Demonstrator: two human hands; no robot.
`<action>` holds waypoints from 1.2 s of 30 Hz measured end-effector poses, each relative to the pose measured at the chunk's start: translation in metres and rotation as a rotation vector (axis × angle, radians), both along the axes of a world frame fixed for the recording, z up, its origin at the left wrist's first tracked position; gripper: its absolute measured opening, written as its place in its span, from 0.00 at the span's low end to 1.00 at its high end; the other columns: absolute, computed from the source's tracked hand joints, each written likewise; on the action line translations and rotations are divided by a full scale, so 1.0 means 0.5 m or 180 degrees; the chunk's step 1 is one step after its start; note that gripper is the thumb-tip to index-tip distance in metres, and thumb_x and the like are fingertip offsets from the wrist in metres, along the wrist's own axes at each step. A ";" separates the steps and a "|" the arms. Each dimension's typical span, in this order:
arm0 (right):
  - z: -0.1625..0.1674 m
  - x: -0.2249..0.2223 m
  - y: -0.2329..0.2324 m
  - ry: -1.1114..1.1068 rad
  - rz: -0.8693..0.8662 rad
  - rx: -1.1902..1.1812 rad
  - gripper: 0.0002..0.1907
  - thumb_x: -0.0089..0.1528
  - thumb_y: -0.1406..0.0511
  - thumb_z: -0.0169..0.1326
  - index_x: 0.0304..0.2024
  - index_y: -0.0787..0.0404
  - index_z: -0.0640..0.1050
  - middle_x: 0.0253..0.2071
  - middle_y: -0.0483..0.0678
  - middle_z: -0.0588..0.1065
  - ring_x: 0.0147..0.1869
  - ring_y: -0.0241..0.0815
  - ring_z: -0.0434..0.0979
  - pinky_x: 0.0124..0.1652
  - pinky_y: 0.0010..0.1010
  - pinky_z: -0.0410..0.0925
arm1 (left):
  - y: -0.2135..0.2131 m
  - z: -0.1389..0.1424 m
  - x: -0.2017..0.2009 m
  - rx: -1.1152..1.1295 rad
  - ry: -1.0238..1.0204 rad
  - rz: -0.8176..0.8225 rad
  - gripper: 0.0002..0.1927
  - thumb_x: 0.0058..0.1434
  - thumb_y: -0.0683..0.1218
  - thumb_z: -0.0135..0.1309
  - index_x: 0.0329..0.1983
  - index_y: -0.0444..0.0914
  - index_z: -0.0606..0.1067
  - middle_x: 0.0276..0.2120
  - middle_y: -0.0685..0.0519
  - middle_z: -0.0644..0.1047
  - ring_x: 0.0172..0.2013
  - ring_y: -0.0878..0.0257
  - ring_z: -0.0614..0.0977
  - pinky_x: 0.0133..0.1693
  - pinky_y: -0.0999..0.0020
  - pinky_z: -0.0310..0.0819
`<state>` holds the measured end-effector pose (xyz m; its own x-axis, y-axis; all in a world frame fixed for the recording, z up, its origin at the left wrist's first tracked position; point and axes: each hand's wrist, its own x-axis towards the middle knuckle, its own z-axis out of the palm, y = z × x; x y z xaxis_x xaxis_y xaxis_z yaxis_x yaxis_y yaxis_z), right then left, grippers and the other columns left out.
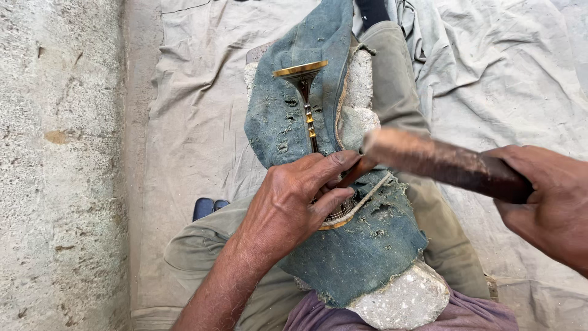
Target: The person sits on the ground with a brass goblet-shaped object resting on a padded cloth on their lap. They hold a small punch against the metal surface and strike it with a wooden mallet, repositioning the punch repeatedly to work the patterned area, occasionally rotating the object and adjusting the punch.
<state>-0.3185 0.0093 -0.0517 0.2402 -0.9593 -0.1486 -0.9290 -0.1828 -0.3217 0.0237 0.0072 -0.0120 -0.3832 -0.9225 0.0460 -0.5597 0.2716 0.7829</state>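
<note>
We've got a brass goblet lying on its side on a scrap of worn denim, which is draped over a rough stone block resting in our lap. The goblet's flat round foot points away from us, its thin stem runs back toward us, and the wider end sits under our left hand.

The left hand is clamped down over that wide end and is also pinching a thin reddish rod between thumb and fingers, tip at the brass rim. The right hand is wrapped tight around the handle of a wooden mallet, whose blurred head hovers just above and right of the stem.

Room-wise it's tight: the denim barely covers the block, the stone pokes out pale and crumbly along the right edge and at the bottom, and our khaki trousers hem it in on the sides. Left of that there's wrinkled grey cloth on the ground, then a gritty concrete wall. More open cloth lies off to the right.

The denim is frayed and full of small holes, while the brass is smooth and shiny.
</note>
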 end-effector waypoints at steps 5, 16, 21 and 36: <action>-0.029 -0.012 -0.002 -0.2002 -0.0844 0.0530 0.25 0.53 0.81 0.60 0.54 0.69 0.74 0.36 0.50 0.78 0.40 0.40 0.81 0.43 0.28 0.76 | -0.001 0.002 -0.002 0.0045 -0.0021 0.0078 0.26 0.59 0.45 0.65 0.61 0.42 0.73 0.37 0.51 0.82 0.36 0.57 0.85 0.39 0.62 0.81; 0.010 -0.005 -0.028 -0.0593 -0.0259 0.0265 0.20 0.54 0.77 0.61 0.48 0.60 0.79 0.35 0.47 0.77 0.35 0.37 0.80 0.36 0.29 0.75 | -0.001 -0.009 0.001 0.0026 0.0103 0.0238 0.27 0.58 0.46 0.66 0.61 0.43 0.73 0.38 0.50 0.81 0.34 0.59 0.85 0.38 0.64 0.82; 0.022 0.028 -0.032 -0.1998 -0.1175 0.0488 0.21 0.58 0.74 0.62 0.54 0.62 0.77 0.35 0.48 0.79 0.38 0.37 0.81 0.34 0.33 0.76 | 0.002 -0.010 -0.001 -0.0101 0.0106 0.0305 0.26 0.59 0.46 0.66 0.61 0.43 0.74 0.35 0.51 0.81 0.33 0.60 0.85 0.37 0.64 0.81; 0.028 0.022 -0.051 -0.0856 0.0130 -0.0238 0.16 0.56 0.72 0.63 0.47 0.64 0.76 0.33 0.50 0.75 0.33 0.40 0.80 0.39 0.34 0.76 | 0.000 -0.017 0.001 -0.0020 0.0192 0.0353 0.27 0.58 0.46 0.66 0.60 0.44 0.74 0.37 0.51 0.82 0.33 0.62 0.86 0.35 0.67 0.83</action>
